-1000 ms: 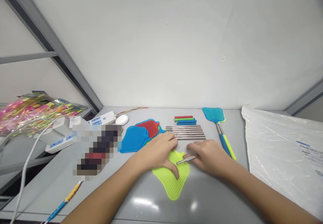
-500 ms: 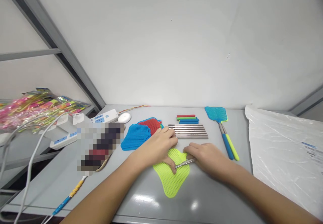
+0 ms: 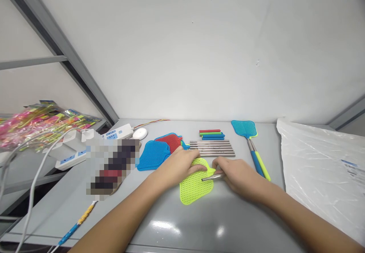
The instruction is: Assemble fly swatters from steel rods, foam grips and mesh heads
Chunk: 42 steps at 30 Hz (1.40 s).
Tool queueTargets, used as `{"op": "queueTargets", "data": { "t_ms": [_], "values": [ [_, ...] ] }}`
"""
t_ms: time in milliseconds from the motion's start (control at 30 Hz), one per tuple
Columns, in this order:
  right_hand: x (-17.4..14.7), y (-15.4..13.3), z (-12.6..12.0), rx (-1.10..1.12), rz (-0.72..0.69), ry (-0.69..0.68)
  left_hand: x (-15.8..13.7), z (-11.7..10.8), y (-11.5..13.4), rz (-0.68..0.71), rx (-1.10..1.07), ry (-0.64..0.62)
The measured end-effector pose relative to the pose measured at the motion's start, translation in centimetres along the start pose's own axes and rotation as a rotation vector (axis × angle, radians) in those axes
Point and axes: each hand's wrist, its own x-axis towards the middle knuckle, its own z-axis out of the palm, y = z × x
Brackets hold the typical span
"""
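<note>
A lime-green mesh fly swatter head (image 3: 196, 187) is above the grey table, tilted, with its short neck pointing right. My left hand (image 3: 182, 164) grips its upper left edge, thumb lying across the mesh and the other fingers partly hidden. In my right hand (image 3: 232, 172) is a metal telescopic rod (image 3: 211, 177), its tip reaching left over the mesh; the fingertips are by the swatter's neck. Just behind the hands lies a row of several metal rods (image 3: 216, 148). Blue swatter heads (image 3: 154, 155) and a red swatter head (image 3: 172, 142) are piled to the left.
Coloured handle grips (image 3: 212, 135) lie behind the rods. Two assembled swatters (image 3: 255, 150) rest at right, beside a white plastic bag (image 3: 319, 169). On the left are power strips (image 3: 116, 132), a white round device (image 3: 140, 133), a blurred-out item (image 3: 114, 169) and cables (image 3: 35, 180).
The green swatter head has turned and moved up slightly. My left thumb has left the rod's tip and now lies higher on the mesh. The rod has shifted a little right.
</note>
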Motion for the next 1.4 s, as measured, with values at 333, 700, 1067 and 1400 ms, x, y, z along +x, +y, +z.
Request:
{"op": "queueTargets", "data": {
  "t_ms": [333, 700, 1067, 1400],
  "values": [
    [-0.3, -0.9, -0.9, 0.134, -0.099, 0.035, 0.2, -0.5, 0.4, -0.114, -0.268, 0.091],
    [-0.5, -1.8, -0.9, 0.101, -0.125, 0.097, -0.1, -1.4, 1.4, -0.096, -0.317, 0.119],
    [-0.4, -1.3, -0.8, 0.057, -0.146, 0.123, -0.4, -1.5, 1.4, -0.087, -0.338, 0.085],
    [0.2, 0.1, -0.7, -0.052, -0.105, 0.308, -0.4, -1.9, 0.7, -0.051, -0.401, 0.108]
  ]
}}
